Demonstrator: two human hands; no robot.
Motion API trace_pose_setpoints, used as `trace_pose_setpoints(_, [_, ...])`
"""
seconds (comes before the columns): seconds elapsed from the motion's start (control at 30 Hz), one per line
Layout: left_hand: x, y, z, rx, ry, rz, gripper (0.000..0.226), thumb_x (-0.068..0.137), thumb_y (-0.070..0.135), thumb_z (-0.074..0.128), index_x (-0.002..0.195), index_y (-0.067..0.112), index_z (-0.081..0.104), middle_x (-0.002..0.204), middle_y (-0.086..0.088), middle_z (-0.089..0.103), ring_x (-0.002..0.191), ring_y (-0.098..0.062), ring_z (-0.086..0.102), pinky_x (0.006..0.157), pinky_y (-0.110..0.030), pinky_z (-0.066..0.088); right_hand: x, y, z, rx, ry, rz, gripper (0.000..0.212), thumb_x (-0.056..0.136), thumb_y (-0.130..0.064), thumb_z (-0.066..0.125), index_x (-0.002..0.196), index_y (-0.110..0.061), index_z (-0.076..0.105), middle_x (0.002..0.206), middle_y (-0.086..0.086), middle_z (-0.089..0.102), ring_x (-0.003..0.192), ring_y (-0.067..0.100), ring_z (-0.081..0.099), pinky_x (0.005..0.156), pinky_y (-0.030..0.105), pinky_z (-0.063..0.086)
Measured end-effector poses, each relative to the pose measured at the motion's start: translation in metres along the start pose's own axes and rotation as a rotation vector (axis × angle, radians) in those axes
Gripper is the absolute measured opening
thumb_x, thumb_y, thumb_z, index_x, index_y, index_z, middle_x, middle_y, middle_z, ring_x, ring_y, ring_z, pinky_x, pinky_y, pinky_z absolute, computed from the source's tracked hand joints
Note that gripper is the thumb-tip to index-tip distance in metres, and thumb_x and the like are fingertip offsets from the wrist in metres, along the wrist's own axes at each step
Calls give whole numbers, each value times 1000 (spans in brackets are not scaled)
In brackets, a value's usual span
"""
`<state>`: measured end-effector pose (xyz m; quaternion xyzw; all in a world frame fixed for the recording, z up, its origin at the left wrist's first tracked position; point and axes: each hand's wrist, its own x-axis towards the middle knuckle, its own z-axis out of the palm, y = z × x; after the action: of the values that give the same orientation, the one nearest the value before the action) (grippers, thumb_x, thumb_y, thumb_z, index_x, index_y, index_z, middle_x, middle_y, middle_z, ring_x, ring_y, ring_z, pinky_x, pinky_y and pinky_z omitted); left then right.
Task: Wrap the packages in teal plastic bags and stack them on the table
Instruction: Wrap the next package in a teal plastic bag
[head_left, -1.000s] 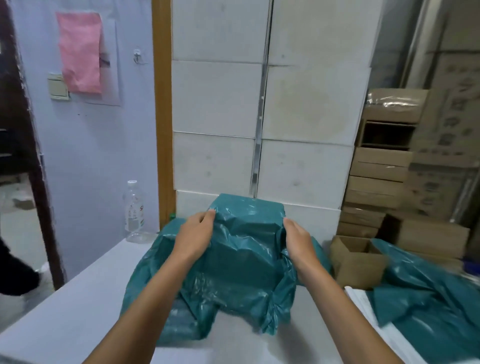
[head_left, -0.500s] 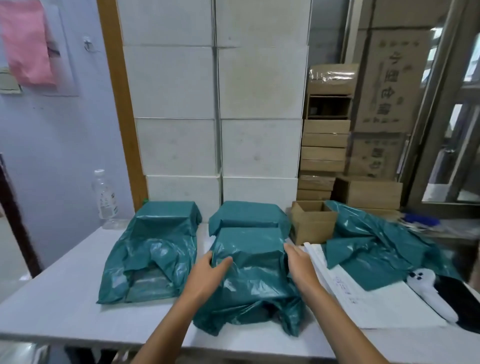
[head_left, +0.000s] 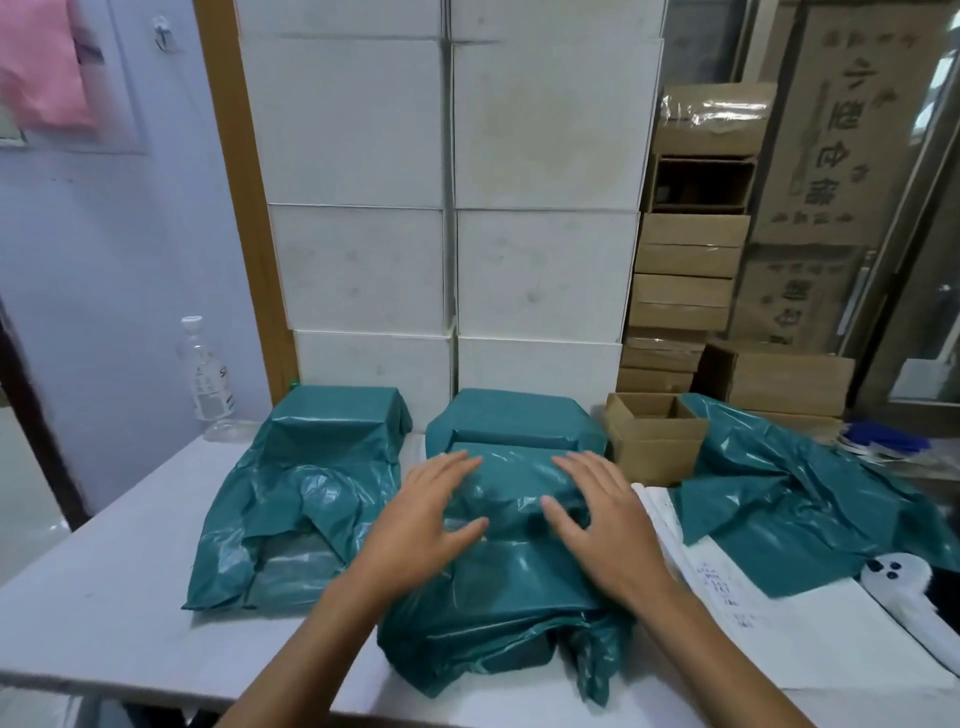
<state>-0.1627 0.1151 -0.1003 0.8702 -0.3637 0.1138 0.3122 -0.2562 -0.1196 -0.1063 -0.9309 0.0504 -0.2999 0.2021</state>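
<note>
A package in a teal plastic bag (head_left: 514, 582) lies on the white table (head_left: 104, 613) right in front of me, its loose bag end bunched toward the near edge. My left hand (head_left: 423, 519) and my right hand (head_left: 605, 519) rest flat on top of it, fingers spread, gripping nothing. Behind it sits another teal-wrapped package (head_left: 514, 415). To the left lies a third teal-wrapped package (head_left: 311, 488) with a long slack bag end.
White boxes (head_left: 447, 208) are stacked against the wall behind the table. A small open cardboard box (head_left: 652, 436), loose teal bags (head_left: 795, 499), white paper sheets (head_left: 727, 597), a white handheld device (head_left: 904, 582) lie right. A plastic bottle (head_left: 205, 379) stands far left.
The view swung right and pulled back. My hands slid from the sides of the front package up onto its top and opened flat.
</note>
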Motion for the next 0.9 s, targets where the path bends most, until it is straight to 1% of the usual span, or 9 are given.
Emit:
trace_pose_setpoints(0.17, [12, -9, 17, 14, -18, 30, 74, 90, 50, 72, 155, 30, 45, 162, 8, 38, 151, -14, 31, 124, -42, 31, 5, -4, 20, -206, -61, -178, 69, 87, -63, 57, 146, -27, 58, 154, -4, 54, 149, 19, 39, 123, 44, 32])
trace_pose_setpoints(0.27, [-5, -12, 18, -141, 61, -172, 97, 85, 59, 73, 164, 33, 23, 163, 15, 25, 150, -9, 23, 124, -35, 23, -1, 9, 15, -62, -107, 16, 86, 84, -69, 59, 159, -35, 35, 165, -9, 36, 154, 15, 25, 125, 42, 27])
trace_pose_setpoints(0.37, [-33, -15, 3, -426, -61, -512, 107, 78, 63, 80, 162, 26, 25, 156, 3, 45, 128, -8, 53, 110, -34, 46, -13, 21, 3, 223, -173, 334, 108, 77, -69, 72, 163, -38, 14, 168, -9, 25, 151, 17, 32, 121, 42, 34])
trace_pose_setpoints(0.5, [-47, -28, -6, -564, -246, -564, 49, 90, 22, 81, 128, 28, 51, 82, 21, 76, 72, 22, 66, 60, -2, 49, -12, 23, -3, 400, -173, 508, 92, 78, -53, 83, 155, -38, 35, 148, -5, 56, 123, 15, 59, 103, 35, 49])
trace_pose_setpoints(0.57, [-48, -27, -13, -631, -219, -555, 41, 94, 15, 76, 128, 29, 56, 101, 17, 78, 92, 17, 70, 76, -7, 54, -8, 18, -3, 449, -174, 514, 74, 81, -42, 84, 145, -36, 47, 122, -16, 66, 99, 3, 62, 91, 28, 49])
trace_pose_setpoints(0.63, [-48, -26, -16, -735, -106, -569, 38, 99, 17, 71, 132, 32, 59, 132, 5, 71, 117, -6, 70, 101, -31, 55, -5, 14, -4, 459, -176, 507, 64, 81, -41, 85, 135, -40, 50, 101, -30, 57, 87, -9, 56, 84, 26, 48])
trace_pose_setpoints(0.7, [-50, -24, -15, -884, -48, -621, 31, 104, 13, 62, 129, 31, 61, 128, -6, 75, 108, -23, 76, 96, -44, 59, -2, 13, -7, 472, -162, 508, 58, 80, -43, 86, 123, -45, 48, 96, -33, 54, 86, -12, 54, 78, 24, 47])
trace_pose_setpoints(0.8, [-56, -16, -11, -939, -62, -657, 30, 107, 14, 57, 130, 33, 57, 127, -6, 73, 107, -27, 76, 86, -42, 61, -6, 7, -13, 423, -175, 488, 62, 79, -49, 84, 130, -44, 49, 108, -23, 64, 92, -5, 60, 81, 25, 48])
trace_pose_setpoints(0.9, [-67, -17, -11, -591, -84, -509, 47, 105, 19, 60, 146, 33, 43, 144, 8, 52, 130, -11, 55, 105, -31, 45, -15, 8, -10, 148, -175, 416, 84, 80, -62, 74, 152, -37, 39, 143, -9, 59, 125, 15, 59, 99, 37, 50])
